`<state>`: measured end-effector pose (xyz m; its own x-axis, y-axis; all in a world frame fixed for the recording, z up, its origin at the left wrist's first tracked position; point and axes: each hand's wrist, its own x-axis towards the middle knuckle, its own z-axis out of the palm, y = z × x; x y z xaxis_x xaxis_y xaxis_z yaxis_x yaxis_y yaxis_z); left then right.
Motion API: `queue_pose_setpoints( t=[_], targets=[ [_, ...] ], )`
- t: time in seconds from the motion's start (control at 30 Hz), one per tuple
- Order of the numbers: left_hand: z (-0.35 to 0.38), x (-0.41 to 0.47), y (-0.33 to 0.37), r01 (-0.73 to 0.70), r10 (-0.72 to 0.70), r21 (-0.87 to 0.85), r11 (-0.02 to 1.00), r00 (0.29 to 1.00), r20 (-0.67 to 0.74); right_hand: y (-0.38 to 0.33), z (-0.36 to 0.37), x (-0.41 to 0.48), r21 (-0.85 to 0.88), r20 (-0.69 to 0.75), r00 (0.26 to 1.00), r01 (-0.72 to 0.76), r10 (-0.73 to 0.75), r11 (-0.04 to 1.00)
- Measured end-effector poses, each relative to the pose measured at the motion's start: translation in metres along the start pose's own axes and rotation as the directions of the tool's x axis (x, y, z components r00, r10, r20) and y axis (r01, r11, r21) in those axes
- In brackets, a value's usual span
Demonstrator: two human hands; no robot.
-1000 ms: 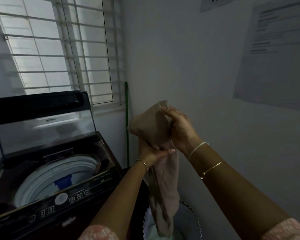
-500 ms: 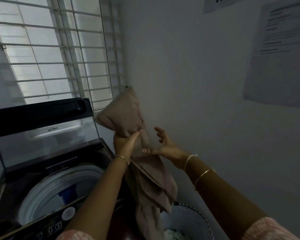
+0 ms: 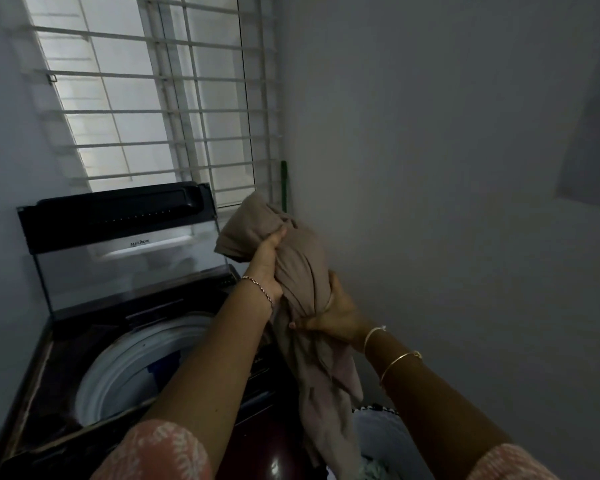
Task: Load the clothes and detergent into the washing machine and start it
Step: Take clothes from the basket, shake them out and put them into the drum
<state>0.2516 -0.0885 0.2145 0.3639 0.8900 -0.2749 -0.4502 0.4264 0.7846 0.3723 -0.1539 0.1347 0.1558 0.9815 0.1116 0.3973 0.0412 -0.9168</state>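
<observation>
Beige cloth (image 3: pixel 302 268) being held up in both hands, just right of the open washing machine (image 3: pixel 125 341). Left hand (image 3: pixel 267 268) gripping the bunched upper part, fingers curled into the fabric; right hand (image 3: pixel 336 313) clutching it lower down, thumb wrapped across. Loose end hanging toward the laundry basket (image 3: pixel 385 441) below. Lid (image 3: pixel 118 244) standing upright before the barred window (image 3: pixel 160 98).

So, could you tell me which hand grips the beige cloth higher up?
The left hand, wearing one chain bracelet, grips the beige cloth near its top; the right hand holds lower.
</observation>
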Motion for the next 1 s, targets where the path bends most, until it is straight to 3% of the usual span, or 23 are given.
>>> queue_pose_setpoints(
  t=[0.2,0.27,0.37,0.47,0.53,0.6,0.63,0.67,0.7,0.77,0.83,0.9,1.0],
  targets=[
    [-0.029,0.021,0.009,0.076,-0.090,-0.166,0.983,0.993,-0.077,-0.014,-0.005,0.015,-0.258,-0.029,0.997,0.062,-0.072,0.964],
    [-0.045,0.029,0.013,0.110,-0.125,-0.135,0.985,0.986,-0.107,-0.022,-0.008,0.020,-0.266,-0.037,0.995,0.080,-0.093,0.961],
    [-0.066,0.038,0.017,0.133,-0.109,0.113,0.985,0.975,-0.196,-0.030,-0.013,0.025,-0.181,-0.141,0.983,0.092,-0.119,0.979],
    [-0.075,0.047,0.017,0.033,0.092,0.416,0.909,0.956,-0.278,-0.031,-0.018,0.032,-0.138,-0.193,0.973,0.098,-0.124,0.986],
    [-0.075,0.047,0.017,-0.035,0.192,0.497,0.867,0.944,-0.267,-0.033,-0.021,0.035,-0.179,-0.196,0.972,0.093,-0.128,0.979],
    [-0.076,0.045,0.018,-0.014,0.308,0.661,0.750,0.892,-0.330,-0.039,-0.024,0.036,-0.198,-0.217,0.969,0.077,-0.120,0.977],
    [-0.077,0.043,0.019,0.030,0.407,0.783,0.621,0.842,-0.355,-0.042,-0.026,0.037,-0.202,-0.229,0.967,0.065,-0.112,0.977],
    [-0.078,0.042,0.020,0.033,0.484,0.874,0.485,0.822,-0.299,-0.045,-0.029,0.037,-0.205,-0.242,0.965,0.052,-0.102,0.977],
    [-0.079,0.043,0.021,-0.044,0.477,0.915,0.402,0.863,-0.168,-0.047,-0.032,0.038,-0.199,-0.254,0.963,0.043,-0.094,0.979],
    [-0.074,0.034,0.020,-0.253,0.248,0.865,0.434,0.956,0.156,-0.051,-0.035,0.037,-0.134,-0.283,0.957,0.027,-0.064,0.991],
    [-0.064,0.022,0.014,-0.300,0.005,0.818,0.491,0.940,0.341,-0.056,-0.036,0.034,-0.041,-0.308,0.951,0.016,-0.028,0.999],
    [-0.050,0.018,0.001,-0.339,-0.015,0.812,0.474,0.920,0.392,-0.061,-0.036,0.033,0.054,-0.340,0.940,0.006,0.012,0.999],
    [-0.037,0.015,-0.027,-0.377,0.132,0.823,0.426,0.925,0.355,-0.071,-0.035,0.031,0.188,-0.376,0.926,0.029,0.044,0.982]
  ],
)
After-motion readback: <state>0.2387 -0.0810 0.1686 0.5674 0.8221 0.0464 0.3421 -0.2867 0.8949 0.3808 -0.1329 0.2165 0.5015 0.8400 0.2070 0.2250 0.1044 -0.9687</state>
